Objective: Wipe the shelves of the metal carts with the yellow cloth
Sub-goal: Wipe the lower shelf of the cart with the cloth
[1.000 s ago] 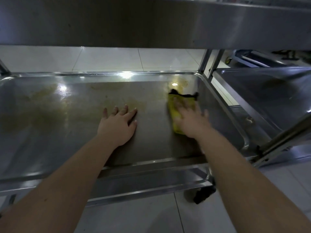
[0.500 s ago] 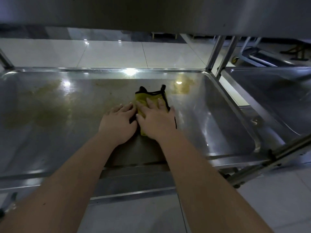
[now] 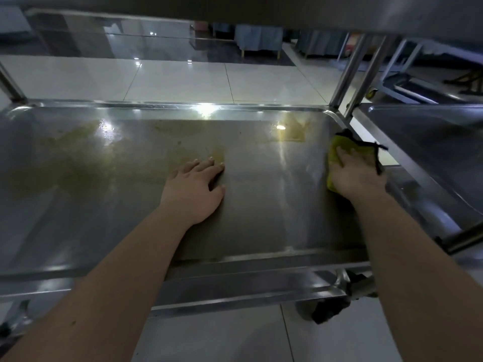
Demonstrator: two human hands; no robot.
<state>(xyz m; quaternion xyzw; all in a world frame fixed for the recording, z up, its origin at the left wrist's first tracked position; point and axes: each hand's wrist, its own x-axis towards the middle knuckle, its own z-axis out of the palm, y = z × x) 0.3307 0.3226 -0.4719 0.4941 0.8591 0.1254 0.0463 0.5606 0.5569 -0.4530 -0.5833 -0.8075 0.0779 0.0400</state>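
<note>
Yellow folded cloth with black edging (image 3: 339, 152) lies at the right end of the stainless-steel cart shelf (image 3: 261, 218), against the raised right rim. Right hand (image 3: 356, 176) is pressed flat on top of it, fingers spread and pointing away from the person; the grip is not clenched, the palm simply bearing down on the cloth. A black strand of the edging sticks out past the rim on the right. Left hand (image 3: 194, 190) rests palm-down on the bare shelf near its middle, fingers extended, holding nothing, well apart from the cloth. Yellowish-brown smears (image 3: 86, 158) cover the left and far-middle part of the shelf. A second metal cart shelf (image 3: 431, 142) stands just beside, on the right. Pale tiled floor (image 3: 183, 82) lies beyond.
</note>
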